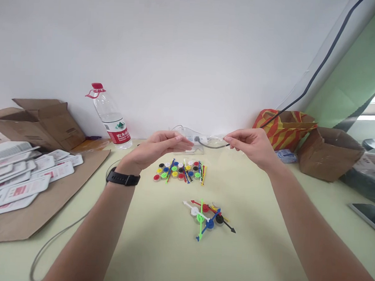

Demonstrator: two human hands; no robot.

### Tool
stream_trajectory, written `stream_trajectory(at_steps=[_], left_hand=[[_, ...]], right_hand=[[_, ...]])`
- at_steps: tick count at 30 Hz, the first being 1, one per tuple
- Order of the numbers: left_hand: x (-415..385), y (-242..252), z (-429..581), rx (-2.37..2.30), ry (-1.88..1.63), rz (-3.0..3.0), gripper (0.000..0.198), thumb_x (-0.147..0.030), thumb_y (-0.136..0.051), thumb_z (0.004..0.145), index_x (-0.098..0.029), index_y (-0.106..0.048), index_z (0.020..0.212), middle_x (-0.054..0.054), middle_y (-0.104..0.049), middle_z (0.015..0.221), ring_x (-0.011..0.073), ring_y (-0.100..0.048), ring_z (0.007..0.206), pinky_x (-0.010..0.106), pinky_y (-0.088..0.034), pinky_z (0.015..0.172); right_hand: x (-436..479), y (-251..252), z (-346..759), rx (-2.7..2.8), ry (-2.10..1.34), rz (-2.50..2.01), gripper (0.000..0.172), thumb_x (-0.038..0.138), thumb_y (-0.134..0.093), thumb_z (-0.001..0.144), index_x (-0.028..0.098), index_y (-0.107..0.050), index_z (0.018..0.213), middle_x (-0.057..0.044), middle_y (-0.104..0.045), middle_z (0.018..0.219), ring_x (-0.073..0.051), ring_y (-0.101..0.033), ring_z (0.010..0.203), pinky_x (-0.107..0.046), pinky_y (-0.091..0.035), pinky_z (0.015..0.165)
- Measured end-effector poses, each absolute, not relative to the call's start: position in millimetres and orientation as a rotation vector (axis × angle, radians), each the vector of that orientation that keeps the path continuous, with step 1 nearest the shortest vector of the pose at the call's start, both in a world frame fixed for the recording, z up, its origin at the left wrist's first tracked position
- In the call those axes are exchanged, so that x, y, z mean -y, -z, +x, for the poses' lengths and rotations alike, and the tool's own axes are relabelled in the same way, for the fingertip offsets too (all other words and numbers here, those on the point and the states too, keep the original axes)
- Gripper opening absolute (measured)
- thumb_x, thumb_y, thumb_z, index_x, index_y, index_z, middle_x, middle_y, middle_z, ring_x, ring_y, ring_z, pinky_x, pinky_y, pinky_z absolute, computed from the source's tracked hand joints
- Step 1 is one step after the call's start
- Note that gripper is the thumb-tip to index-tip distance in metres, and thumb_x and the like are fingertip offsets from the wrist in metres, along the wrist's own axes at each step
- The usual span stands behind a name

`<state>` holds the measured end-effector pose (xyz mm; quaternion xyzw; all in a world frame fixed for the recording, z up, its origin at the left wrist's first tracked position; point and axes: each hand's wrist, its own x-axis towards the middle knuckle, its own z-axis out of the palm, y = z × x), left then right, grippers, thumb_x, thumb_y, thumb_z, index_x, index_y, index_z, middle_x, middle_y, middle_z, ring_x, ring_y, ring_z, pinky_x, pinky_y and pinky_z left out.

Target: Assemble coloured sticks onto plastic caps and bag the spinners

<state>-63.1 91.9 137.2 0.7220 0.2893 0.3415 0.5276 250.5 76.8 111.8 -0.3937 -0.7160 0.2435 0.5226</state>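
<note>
**Near arrowed discs look finished; far parts lie loose**

The desk [156, 256] carries 2 groups of plastic pieces. Over it, the left hand [160, 145] is loosely open, with nothing visible in it; the right hand [251, 146] brings thumb and fingertips together, and I cannot tell whether they grip anything. The far group seems left to do: over 10 loose discs [175, 174] with loose arrows [203, 175] among them. Nearer, at least 5 arrowed discs [209, 224] look done. Behind these, 1 yellow piece [214, 206] is partly hidden.
</note>
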Motion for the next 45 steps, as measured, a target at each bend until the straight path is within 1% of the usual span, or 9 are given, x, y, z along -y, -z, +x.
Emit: stream_trajectory(at_steps=[4,10,17,21,29,32,36,40,45], left_hand=[[-91,-139,-54,-0.853,-1.011,1.768,0.036,-0.054,-0.07,0.091,-0.019,-0.075,0.093,0.013,-0.079,0.108,0.0276,-0.072,0.109,0.045,-0.051,0.106],[-84,-146,-51,-0.852,-1.078,1.861,0.029,-0.044,-0.064,0.094,-0.018,-0.074,0.089,0.012,-0.077,0.11,0.0276,-0.069,0.111,0.04,-0.052,0.099],[-63,-156,-39,-0.503,-0.761,1.762,0.031,-0.032,-0.055,0.094,-0.02,-0.055,0.066,0.005,-0.066,0.066,0.0243,-0.068,0.073,0.038,-0.052,0.075],[-49,-165,-34,-0.44,-0.507,1.9,0.032,-0.035,-0.057,0.097,-0.018,-0.062,0.07,0.008,-0.07,0.077,0.0242,-0.067,0.079,0.037,-0.051,0.075],[-47,-171,-37,-0.382,-0.268,2.036,0.024,-0.037,-0.061,0.099,-0.019,-0.075,0.09,0.009,-0.075,0.095,0.0206,-0.066,0.084,0.031,-0.054,0.072],[-47,-170,-34,-0.334,-0.236,2.037,0.023,-0.039,-0.062,0.098,-0.021,-0.076,0.092,0.01,-0.076,0.102,0.0232,-0.068,0.09,0.035,-0.056,0.078],[-47,-170,-36,-0.336,-0.211,2.03,0.022,-0.038,-0.063,0.097,-0.021,-0.077,0.094,0.01,-0.077,0.1,0.0232,-0.07,0.086,0.036,-0.058,0.078],[-50,-169,-41,-0.36,-0.245,2.088,0.014,-0.034,-0.069,0.094,-0.021,-0.072,0.092,0.01,-0.076,0.102,0.0257,-0.071,0.098,0.041,-0.055,0.092],[-58,-163,-43,-0.4,-0.456,2.152,0.017,-0.036,-0.077,0.086,-0.02,-0.072,0.092,0.013,-0.066,0.132,0.0351,-0.057,0.13,0.051,-0.043,0.111]], right_hand=[[-75,-115,255,1.69,-0.615,-0.935,0.024,0.044,-0.082,0.081,0.021,-0.08,0.081,-0.004,-0.071,0.074,-0.017,-0.057,0.068,-0.03,-0.042,0.057],[-72,-118,256,1.704,-0.754,-0.816,0.026,0.045,-0.077,0.087,0.021,-0.078,0.078,-0.003,-0.068,0.071,-0.015,-0.054,0.067,-0.029,-0.044,0.06],[-62,-120,234,1.737,-0.967,-0.686,0.029,0.047,-0.07,0.092,0.025,-0.073,0.111,-0.006,-0.072,0.104,-0.014,-0.057,0.069,-0.032,-0.052,0.072],[-56,-121,221,1.815,-1.236,-0.523,0.043,0.045,-0.076,0.087,0.027,-0.066,0.125,-0.009,-0.067,0.127,-0.015,-0.062,0.075,-0.037,-0.057,0.079],[-53,-121,216,1.945,-1.47,-0.478,0.043,0.032,-0.081,0.084,0.023,-0.064,0.123,0.0,-0.066,0.08,-0.016,-0.064,0.074,-0.03,-0.055,0.071],[-52,-121,215,1.987,-1.516,-0.452,0.043,0.031,-0.079,0.086,0.023,-0.062,0.125,0.001,-0.066,0.08,-0.014,-0.062,0.074,-0.029,-0.053,0.071],[-53,-123,221,2.042,-1.479,-0.472,0.03,0.03,-0.085,0.08,0.02,-0.068,0.102,0.001,-0.066,0.084,-0.01,-0.058,0.065,-0.024,-0.049,0.059],[-50,-131,230,2.206,-1.439,-0.581,0.023,0.035,-0.083,0.082,0.018,-0.072,0.092,0.0,-0.069,0.08,-0.01,-0.06,0.058,-0.025,-0.05,0.055],[-37,-145,233,2.129,-1.324,-0.716,0.025,0.042,-0.078,0.086,0.019,-0.071,0.095,-0.004,-0.075,0.092,-0.011,-0.064,0.052,-0.028,-0.053,0.053]])
